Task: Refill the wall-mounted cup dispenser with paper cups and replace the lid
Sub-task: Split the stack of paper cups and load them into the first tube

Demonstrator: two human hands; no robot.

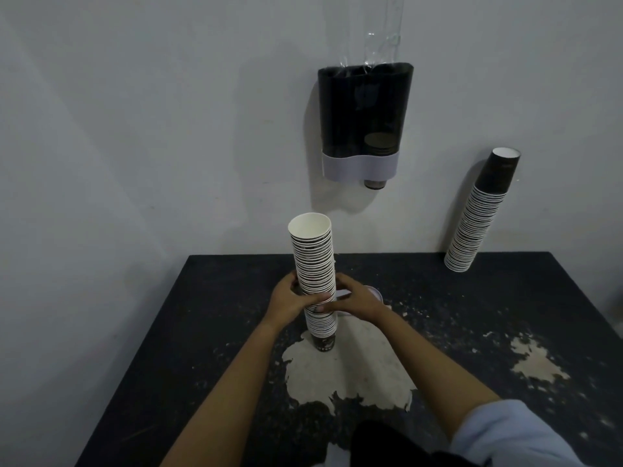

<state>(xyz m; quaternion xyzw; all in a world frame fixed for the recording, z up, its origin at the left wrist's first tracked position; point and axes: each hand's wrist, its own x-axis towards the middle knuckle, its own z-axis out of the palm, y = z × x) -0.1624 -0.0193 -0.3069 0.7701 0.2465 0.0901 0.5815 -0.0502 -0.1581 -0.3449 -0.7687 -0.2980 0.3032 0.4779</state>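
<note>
Non-task stuff only:
- desk (472, 332): black top, coating badly worn. Big pale bare patch (350, 369) directly under and on the near side of the hands, ragged edges. Smaller pale patch (536, 362) well off to the right of the right hand. White flecks scattered between the two.
- wall (151, 129): plain pale grey, beyond the hands, meets the desk's far edge. Soft shadows on it.
- clear plastic wrap (381, 35): hangs against the wall high above the hands, crinkled, see-through.
- light blue sleeve (512, 433): bottom right, near side of the right hand, pushed up past the forearm.
</note>
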